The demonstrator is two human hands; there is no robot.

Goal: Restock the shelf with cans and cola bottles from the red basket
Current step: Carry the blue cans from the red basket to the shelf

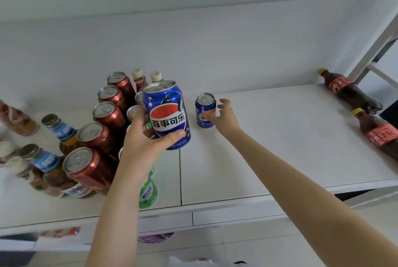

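Note:
My left hand [146, 139] grips a blue cola can [167, 114] and holds it upright above the white shelf [269, 137]. A second blue cola can [205, 110] stands on the shelf farther back. My right hand [224, 118] is beside that can with its fingers spread and relaxed, the thumb near the can's side. Two cola bottles [344, 90] [381, 135] with yellow caps stand at the shelf's right end. The red basket is out of view.
A row of red cans [103, 129] stands left of my left hand. Green cans [148, 193] sit partly hidden under my left arm. Glass bottles with blue labels [62, 131] and other drinks fill the shelf's left end. A white frame post [379, 47] rises at the right.

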